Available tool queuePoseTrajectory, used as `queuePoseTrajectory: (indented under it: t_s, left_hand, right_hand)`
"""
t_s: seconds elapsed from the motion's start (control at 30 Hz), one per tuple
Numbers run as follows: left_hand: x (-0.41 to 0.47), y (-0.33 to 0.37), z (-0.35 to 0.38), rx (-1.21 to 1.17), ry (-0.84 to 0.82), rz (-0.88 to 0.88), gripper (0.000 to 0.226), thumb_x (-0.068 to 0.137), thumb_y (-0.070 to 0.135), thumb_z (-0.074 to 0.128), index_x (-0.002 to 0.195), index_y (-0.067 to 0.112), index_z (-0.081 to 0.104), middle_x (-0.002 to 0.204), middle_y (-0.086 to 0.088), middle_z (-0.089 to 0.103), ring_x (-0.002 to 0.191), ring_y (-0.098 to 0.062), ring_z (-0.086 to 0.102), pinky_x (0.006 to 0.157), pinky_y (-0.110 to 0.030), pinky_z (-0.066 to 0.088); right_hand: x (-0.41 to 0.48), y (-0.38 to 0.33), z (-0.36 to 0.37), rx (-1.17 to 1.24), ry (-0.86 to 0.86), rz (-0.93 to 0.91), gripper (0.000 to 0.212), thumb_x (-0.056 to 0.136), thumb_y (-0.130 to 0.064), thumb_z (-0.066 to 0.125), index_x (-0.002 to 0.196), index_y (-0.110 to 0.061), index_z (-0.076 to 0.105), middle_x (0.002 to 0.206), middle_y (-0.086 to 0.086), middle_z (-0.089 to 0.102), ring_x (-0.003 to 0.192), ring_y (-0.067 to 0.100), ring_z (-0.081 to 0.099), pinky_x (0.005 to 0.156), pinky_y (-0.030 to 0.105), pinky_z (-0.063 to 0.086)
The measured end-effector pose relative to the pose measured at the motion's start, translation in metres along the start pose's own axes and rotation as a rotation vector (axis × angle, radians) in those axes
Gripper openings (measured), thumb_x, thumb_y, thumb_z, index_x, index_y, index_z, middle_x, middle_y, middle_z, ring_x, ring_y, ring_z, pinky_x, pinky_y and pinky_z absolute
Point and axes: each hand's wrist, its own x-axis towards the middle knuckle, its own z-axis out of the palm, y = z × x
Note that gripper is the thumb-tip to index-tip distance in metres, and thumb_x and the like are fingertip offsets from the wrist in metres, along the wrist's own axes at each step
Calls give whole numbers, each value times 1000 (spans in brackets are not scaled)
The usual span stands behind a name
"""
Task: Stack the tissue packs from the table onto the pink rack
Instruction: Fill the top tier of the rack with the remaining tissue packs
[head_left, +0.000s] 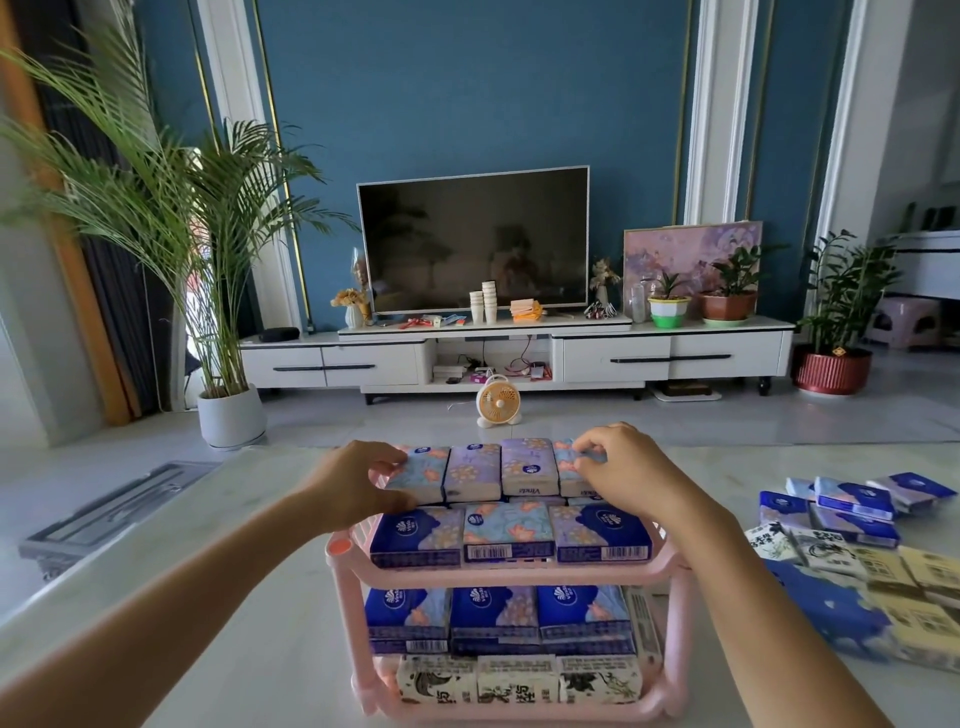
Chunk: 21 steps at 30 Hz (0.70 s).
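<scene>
tissue packs between left hand, right hand

A home living room: a dark television on a long white media console mid-frame against a blue panelled wall, potted palm at left, small fan on the floor.

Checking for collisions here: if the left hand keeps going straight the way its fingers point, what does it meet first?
The left hand points rightward along the back row on the pink rack. Its fingers already touch the leftmost tissue pack, so it would push that first, then the neighbouring pack.
</scene>
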Motion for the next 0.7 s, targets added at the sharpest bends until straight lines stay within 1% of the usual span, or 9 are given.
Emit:
queuePoseTrajectory:
  t_s: [0.1, 0.17, 0.2, 0.27, 0.37, 0.43, 0.5, 0.53, 0.7]
  left_hand:
    - [2, -2, 0, 11, -33, -1, 60, 75, 27, 74, 129, 12, 51, 128, -5, 58, 115, -18, 54, 98, -32, 42]
    - [4, -1, -3, 85, -45, 1, 63, 75, 39, 72, 130, 18, 50, 132, -2, 54, 122, -19, 46, 103, -37, 37]
    - [5, 3, -5, 112, -34, 9, 67, 73, 45, 71, 132, 22, 48, 136, 0, 49, 126, -20, 41, 106, -40, 34]
    - [5, 16, -6, 57, -29, 33, 77, 72, 51, 68, 138, 27, 37, 145, 0, 36, 133, -22, 32, 108, -43, 31]
    - [5, 36, 4, -49, -118, 78, 91, 65, 64, 55, 144, 31, 24, 153, 2, 21, 139, -22, 24, 111, -44, 25]
    - [8, 36, 15, 102, -177, 73, 95, 64, 73, 45, 146, 34, 18, 155, 3, 15, 142, -21, 16, 115, -48, 16]
    - [11, 29, 22, 300, -197, 67, 88, 72, 74, 40, 146, 36, 12, 157, 5, 7, 144, -19, 6, 116, -49, 5]
    - [13, 27, 24, 350, -200, 80, 83, 77, 72, 38, 146, 37, 9, 157, 5, 4, 144, -18, 3, 116, -49, 1]
    - [14, 27, 25, 409, -217, 110, 77, 82, 70, 30, 147, 37, 5, 157, 6, 3, 144, -17, 2, 116, -47, -1]
  right_hand:
    - [2, 2, 1, -32, 21, -3, 24, 93, -20, 49, 114, -14, 61, 129, 8, 47, 114, 22, 48, 82, 25, 40]
    - [3, 1, 3, -50, 64, -14, 27, 92, -23, 50, 114, -13, 61, 129, 10, 49, 118, 23, 45, 91, 30, 41]
    - [4, -1, 4, -43, 87, -26, 30, 93, -25, 49, 118, -12, 59, 129, 10, 49, 119, 23, 44, 94, 32, 41]
    - [8, -10, 7, -5, 122, -63, 37, 95, -29, 46, 126, -11, 52, 130, 10, 50, 119, 23, 46, 95, 33, 41]
    - [19, -25, 17, -29, 93, -126, 40, 98, -34, 36, 130, -12, 48, 130, 10, 53, 117, 26, 50, 96, 35, 41]
    - [28, -29, 27, -151, 7, -111, 48, 99, -44, 26, 134, -18, 44, 137, 8, 49, 124, 25, 45, 106, 41, 31]
    - [34, -28, 37, -273, -72, -78, 56, 96, -55, 17, 138, -26, 39, 143, 5, 43, 132, 23, 36, 111, 49, 13]
    - [35, -27, 39, -324, -92, -66, 59, 94, -58, 14, 137, -27, 39, 143, 4, 43, 133, 23, 35, 111, 52, 10]
    - [31, -24, 41, -405, -89, -91, 55, 95, -55, 14, 128, -24, 45, 137, 4, 47, 126, 24, 40, 109, 51, 18]
